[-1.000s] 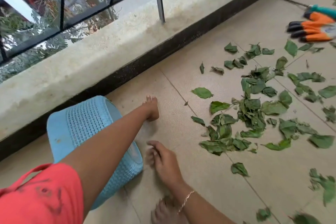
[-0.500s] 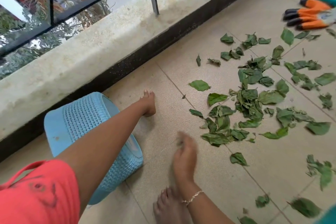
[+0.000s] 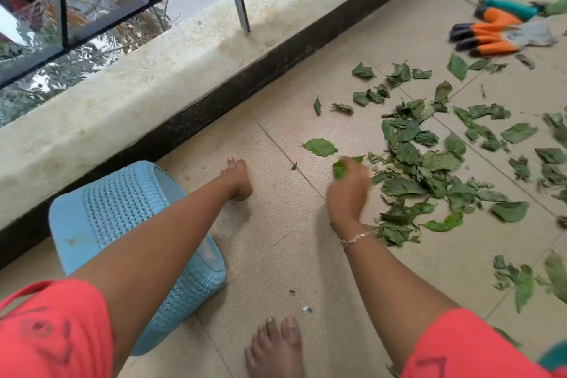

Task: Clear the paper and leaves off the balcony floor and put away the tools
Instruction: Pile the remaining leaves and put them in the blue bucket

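Reaching further right than a second ago, the right hand (image 3: 348, 190) is curling its fingers (image 3: 352, 167) round a leaf (image 3: 339, 169) at the pile (image 3: 429, 172) mid-frame, gathering leaves, likely carrying them to the basket (image 3: 122, 202) next.

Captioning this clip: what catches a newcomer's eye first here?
The scatter of green leaves over the tiled floor at right, with the right hand pinching a leaf at its near edge. Then the blue plastic basket behind the left leg, and orange garden gloves at upper right.
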{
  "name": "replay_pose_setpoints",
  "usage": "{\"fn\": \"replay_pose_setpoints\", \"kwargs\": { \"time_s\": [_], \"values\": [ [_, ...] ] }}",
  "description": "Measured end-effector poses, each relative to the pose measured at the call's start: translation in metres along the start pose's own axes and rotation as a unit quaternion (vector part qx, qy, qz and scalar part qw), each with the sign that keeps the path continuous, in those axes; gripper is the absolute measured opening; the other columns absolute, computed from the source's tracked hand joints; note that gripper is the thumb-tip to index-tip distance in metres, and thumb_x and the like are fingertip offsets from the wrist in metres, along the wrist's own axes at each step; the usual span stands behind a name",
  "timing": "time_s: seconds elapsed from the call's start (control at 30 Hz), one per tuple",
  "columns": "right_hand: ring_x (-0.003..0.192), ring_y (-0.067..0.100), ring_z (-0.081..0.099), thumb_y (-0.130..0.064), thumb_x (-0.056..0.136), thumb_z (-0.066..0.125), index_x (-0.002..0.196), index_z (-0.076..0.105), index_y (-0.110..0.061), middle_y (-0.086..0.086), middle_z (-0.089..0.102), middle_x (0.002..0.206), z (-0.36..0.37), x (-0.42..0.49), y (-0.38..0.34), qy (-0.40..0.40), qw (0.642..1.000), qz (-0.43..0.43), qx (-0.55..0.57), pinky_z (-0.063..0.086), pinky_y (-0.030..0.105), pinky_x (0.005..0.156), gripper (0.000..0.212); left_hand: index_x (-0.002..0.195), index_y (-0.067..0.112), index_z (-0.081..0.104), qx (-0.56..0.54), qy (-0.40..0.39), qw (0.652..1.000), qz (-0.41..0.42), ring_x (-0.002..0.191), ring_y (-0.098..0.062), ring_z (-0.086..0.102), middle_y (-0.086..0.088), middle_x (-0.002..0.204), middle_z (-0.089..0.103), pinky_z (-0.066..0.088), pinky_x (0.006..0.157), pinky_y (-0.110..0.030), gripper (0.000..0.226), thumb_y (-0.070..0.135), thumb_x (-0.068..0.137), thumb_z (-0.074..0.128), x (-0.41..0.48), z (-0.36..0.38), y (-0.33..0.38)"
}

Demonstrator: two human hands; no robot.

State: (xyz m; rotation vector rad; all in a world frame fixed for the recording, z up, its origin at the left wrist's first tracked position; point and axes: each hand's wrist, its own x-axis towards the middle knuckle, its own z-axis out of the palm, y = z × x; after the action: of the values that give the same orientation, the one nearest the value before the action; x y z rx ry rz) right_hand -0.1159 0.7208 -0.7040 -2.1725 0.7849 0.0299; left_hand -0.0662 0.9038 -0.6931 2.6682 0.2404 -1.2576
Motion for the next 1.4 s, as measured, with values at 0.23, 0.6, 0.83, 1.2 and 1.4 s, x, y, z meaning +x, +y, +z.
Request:
{"fn": "replay_pose_setpoints", "kwargs": {
  "time_s": [0.23,0.6,0.83,1.2,1.4],
  "values": [
    [0.082,0.018,0.048,0.009,0.087,0.034,0.100,0.055,-0.007,0.008,0.049,0.094,0.028,0.057,-0.046,-0.268,0.957,-0.107,-0.032,0.039,0.022,0.065,0.030,0.150,0.011,0.003,-0.052,0.017,0.998,-0.010,0.141,-0.041,0.016,-0.012,0.156,-0.018,0.029,0.112,-0.049,0.072,-0.003,0.088,0.039,-0.002,0.006,0.006],
    [0.075,0.014,0.058,-0.004,0.090,0.048,0.103,0.067,-0.018,0.001,0.066,0.101,-0.008,-0.053,0.035,-0.024,0.999,0.008,-0.046,0.033,0.017,0.047,0.027,0.144,0.008,0.027,-0.081,0.144,0.981,0.107,0.138,-0.030,0.023,-0.016,0.148,0.024,0.031,0.108,-0.041,0.063,-0.006,0.086,0.046,-0.029,0.028,0.056],
    [0.110,0.025,0.045,0.010,0.086,0.040,0.132,0.046,-0.017,0.007,0.041,0.132,-0.048,-0.036,0.075,0.140,0.986,0.085,-0.039,0.049,0.033,0.082,0.053,0.139,0.010,0.034,-0.106,0.149,0.976,0.118,0.130,-0.028,0.035,-0.015,0.141,0.035,0.036,0.098,-0.035,0.053,-0.005,0.088,0.041,-0.035,0.032,0.065],
    [0.097,0.027,0.058,-0.001,0.093,0.042,0.119,0.057,-0.007,0.015,0.057,0.118,-0.009,0.071,0.015,-0.233,0.947,-0.170,-0.141,0.050,0.032,0.081,0.030,0.139,0.011,0.035,-0.100,0.156,0.976,0.119,0.126,-0.030,0.041,-0.015,0.141,0.037,0.039,0.097,-0.037,0.052,-0.002,0.089,0.042,-0.031,0.032,0.068],
    [0.106,0.035,0.053,-0.003,0.088,0.044,0.120,0.053,-0.005,0.019,0.054,0.119,-0.127,0.158,0.045,-0.059,0.930,-0.085,-0.352,0.047,0.040,0.082,0.033,0.139,0.012,0.035,0.001,0.151,0.969,0.197,0.128,-0.028,0.039,-0.012,0.141,0.038,0.038,0.102,-0.039,0.047,0.003,0.093,0.041,-0.033,0.048,0.081]
  ]
}}
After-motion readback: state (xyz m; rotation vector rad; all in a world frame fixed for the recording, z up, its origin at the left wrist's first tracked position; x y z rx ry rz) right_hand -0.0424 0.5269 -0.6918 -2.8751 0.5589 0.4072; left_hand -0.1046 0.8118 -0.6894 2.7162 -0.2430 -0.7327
